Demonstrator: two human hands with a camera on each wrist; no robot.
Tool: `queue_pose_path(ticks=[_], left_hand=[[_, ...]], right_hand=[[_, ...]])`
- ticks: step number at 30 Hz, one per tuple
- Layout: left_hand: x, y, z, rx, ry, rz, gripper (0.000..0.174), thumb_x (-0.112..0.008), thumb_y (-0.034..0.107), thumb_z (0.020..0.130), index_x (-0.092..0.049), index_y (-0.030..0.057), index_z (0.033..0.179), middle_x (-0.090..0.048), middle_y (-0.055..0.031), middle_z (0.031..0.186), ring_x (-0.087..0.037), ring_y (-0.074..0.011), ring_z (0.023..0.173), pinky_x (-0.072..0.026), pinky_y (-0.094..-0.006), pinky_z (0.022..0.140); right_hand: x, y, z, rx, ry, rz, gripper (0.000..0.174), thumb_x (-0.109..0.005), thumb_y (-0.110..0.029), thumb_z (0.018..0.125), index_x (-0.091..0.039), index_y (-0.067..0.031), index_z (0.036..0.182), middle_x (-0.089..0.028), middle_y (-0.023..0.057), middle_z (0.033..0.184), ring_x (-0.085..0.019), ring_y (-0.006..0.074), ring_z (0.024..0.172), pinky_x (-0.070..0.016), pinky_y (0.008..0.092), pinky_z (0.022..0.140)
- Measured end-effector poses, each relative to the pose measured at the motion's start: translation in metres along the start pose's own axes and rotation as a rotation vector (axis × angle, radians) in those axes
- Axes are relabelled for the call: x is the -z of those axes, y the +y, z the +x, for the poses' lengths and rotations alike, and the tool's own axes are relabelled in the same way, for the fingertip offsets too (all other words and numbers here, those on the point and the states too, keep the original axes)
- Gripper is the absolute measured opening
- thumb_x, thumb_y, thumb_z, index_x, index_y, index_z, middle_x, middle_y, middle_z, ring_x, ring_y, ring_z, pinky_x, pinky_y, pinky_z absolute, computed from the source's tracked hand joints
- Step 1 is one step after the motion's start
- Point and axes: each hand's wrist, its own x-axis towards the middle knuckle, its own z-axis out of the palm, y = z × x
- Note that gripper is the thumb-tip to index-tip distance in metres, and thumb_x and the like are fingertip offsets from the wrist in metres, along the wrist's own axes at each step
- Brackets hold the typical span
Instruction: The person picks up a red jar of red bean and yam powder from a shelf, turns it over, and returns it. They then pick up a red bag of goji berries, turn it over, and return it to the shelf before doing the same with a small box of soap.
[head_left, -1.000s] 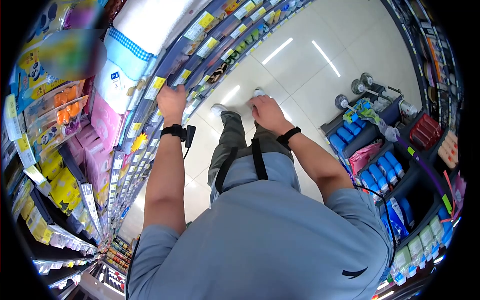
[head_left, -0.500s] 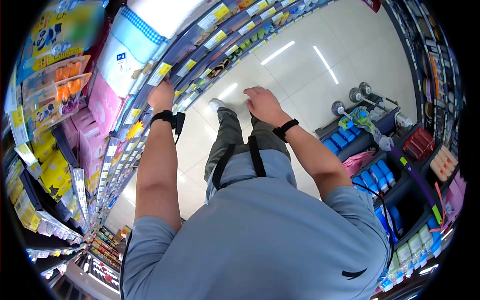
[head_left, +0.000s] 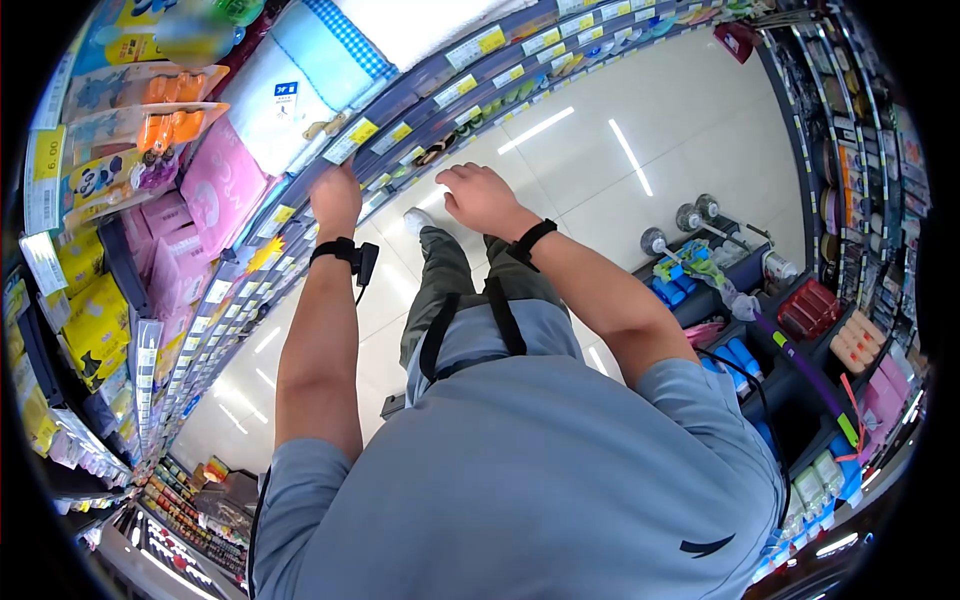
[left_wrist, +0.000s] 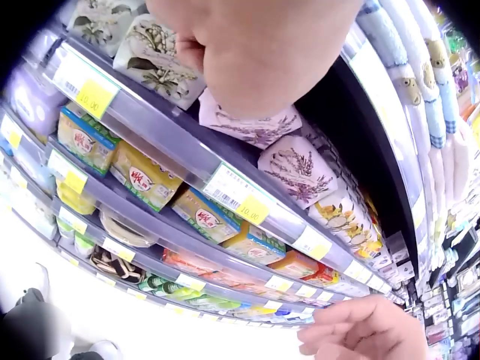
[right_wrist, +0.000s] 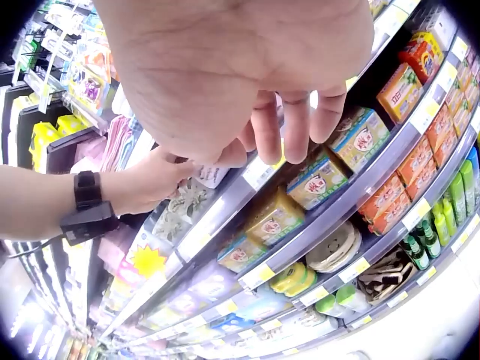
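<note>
My left hand (head_left: 336,198) reaches into a shelf of flower-printed packets on the left. In the left wrist view it covers part of a lavender-printed packet (left_wrist: 298,171), beside white-flower packets (left_wrist: 156,60). Its fingertips are hidden, so I cannot tell whether they grip a packet. In the right wrist view the left hand (right_wrist: 154,180) lies right at the packets behind the shelf edge. My right hand (head_left: 482,200) hovers in front of the shelves, fingers loosely bent, holding nothing. Boxed yellow soaps (right_wrist: 319,180) sit on the tier below.
Price-tagged shelf edges (left_wrist: 225,187) run along the left. Folded towels (head_left: 300,90) and a pink pack (head_left: 225,190) lie above. Behind on the right stands a dark rack (head_left: 790,370) with blue bottles and a red item. Pale tiled floor (head_left: 590,170) lies between.
The view has turned, so the shelves shift rightward. My right hand has moved left, closer to the shelf and the left hand. The left hand stays at the shelf edge, its fingers now hidden.
</note>
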Motion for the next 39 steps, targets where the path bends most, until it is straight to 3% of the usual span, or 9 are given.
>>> queue_pose_path(ticks=[12, 14, 17, 28, 30, 34, 35, 37, 39], left_hand=[[0.032, 0.009, -0.075, -0.072, 0.082, -0.506, 0.037, -0.064, 0.011, 0.101, -0.055, -0.0047, 0.133, -0.058, -0.0334, 0.129, -0.060, -0.0527, 0.110, -0.0524, -0.0553, 0.092], [0.050, 0.014, -0.091, 0.178, -0.255, -0.758, 0.035, -0.065, 0.015, 0.103, -0.059, -0.0019, 0.134, -0.069, -0.0248, 0.117, -0.070, -0.0328, 0.096, -0.0559, -0.0409, 0.085], [0.049, 0.010, -0.115, 0.172, -0.171, -1.145, 0.037, -0.061, 0.023, 0.109, -0.060, -0.0021, 0.136, -0.072, -0.0092, 0.110, -0.065, -0.0128, 0.092, -0.0533, -0.0302, 0.084], [0.194, 0.044, -0.155, 0.065, -0.367, -1.393, 0.072, -0.086, 0.018, 0.090, -0.048, -0.0004, 0.149, -0.068, -0.0095, 0.120, -0.067, -0.0145, 0.106, -0.0571, -0.0313, 0.090], [0.240, 0.051, -0.159, 0.035, -0.292, -1.409, 0.079, -0.090, 0.019, 0.085, -0.048, -0.0004, 0.149, -0.070, -0.0148, 0.122, -0.070, -0.0179, 0.105, -0.0583, -0.0340, 0.091], [0.327, 0.064, -0.185, -0.545, 0.262, -1.258, 0.079, -0.091, 0.020, 0.084, -0.051, 0.0016, 0.149, -0.076, -0.0229, 0.117, -0.076, -0.0274, 0.089, -0.0603, -0.0384, 0.082], [0.336, 0.061, -0.179, -0.722, 0.172, -1.365, 0.067, -0.086, 0.022, 0.088, -0.056, 0.0018, 0.145, -0.079, -0.0216, 0.108, -0.076, -0.0267, 0.082, -0.0591, -0.0362, 0.072], [0.353, 0.113, -0.195, -0.655, 0.717, -1.633, 0.029, -0.079, 0.020, 0.093, -0.070, 0.0033, 0.115, -0.080, -0.0197, 0.100, -0.071, -0.0201, 0.071, -0.0488, -0.0296, 0.056], [0.375, 0.119, -0.203, -0.715, 0.700, -1.501, 0.023, -0.060, 0.027, 0.107, -0.064, 0.0121, 0.123, -0.072, -0.0075, 0.092, -0.061, -0.0177, 0.063, -0.0436, -0.0315, 0.054]], right_hand=[[-0.029, -0.044, 0.040, -0.329, 0.010, 0.577, 0.046, -0.073, -0.018, 0.093, -0.060, 0.0026, 0.131, -0.069, 0.0199, 0.124, -0.070, 0.0334, 0.109, -0.0567, 0.0438, 0.092], [-0.032, -0.046, 0.040, -0.336, 0.022, 0.693, 0.049, -0.075, -0.021, 0.094, -0.058, 0.0039, 0.133, -0.069, 0.0205, 0.124, -0.072, 0.0303, 0.107, -0.0580, 0.0413, 0.090], [-0.001, -0.060, 0.033, -0.511, -0.305, 1.043, 0.044, -0.071, -0.025, 0.104, -0.056, 0.0035, 0.134, -0.069, 0.0112, 0.113, -0.071, 0.0131, 0.093, -0.0602, 0.0271, 0.079], [0.125, -0.144, -0.001, -0.567, -0.405, 1.183, 0.031, -0.066, -0.023, 0.106, -0.060, 0.0045, 0.119, -0.073, 0.0112, 0.099, -0.076, 0.0181, 0.082, -0.0597, 0.0280, 0.069], [0.157, -0.180, -0.008, -0.192, -0.130, 1.146, 0.035, -0.071, -0.021, 0.103, -0.059, 0.0053, 0.123, -0.074, 0.0120, 0.101, -0.076, 0.0210, 0.091, -0.0602, 0.0306, 0.074], [0.256, -0.240, -0.009, 0.554, -0.002, 0.803, 0.044, -0.082, -0.017, 0.093, -0.064, 0.0038, 0.127, -0.075, 0.0259, 0.117, -0.076, 0.0313, 0.096, -0.0616, 0.0360, 0.078], [0.260, -0.253, -0.008, 0.681, 0.066, 0.919, 0.039, -0.081, -0.016, 0.093, -0.066, 0.0026, 0.124, -0.074, 0.0286, 0.117, -0.076, 0.0323, 0.093, -0.0621, 0.0372, 0.075], [0.271, -0.272, -0.011, 0.854, 0.097, 1.049, 0.031, -0.073, -0.015, 0.099, -0.065, -0.0040, 0.126, -0.072, 0.0279, 0.119, -0.076, 0.0331, 0.090, -0.0623, 0.0381, 0.070], [0.283, -0.286, -0.017, 0.891, 0.053, 1.067, 0.028, -0.066, -0.016, 0.104, -0.062, -0.0095, 0.131, -0.071, 0.0247, 0.121, -0.075, 0.0329, 0.090, -0.0620, 0.0378, 0.069]])
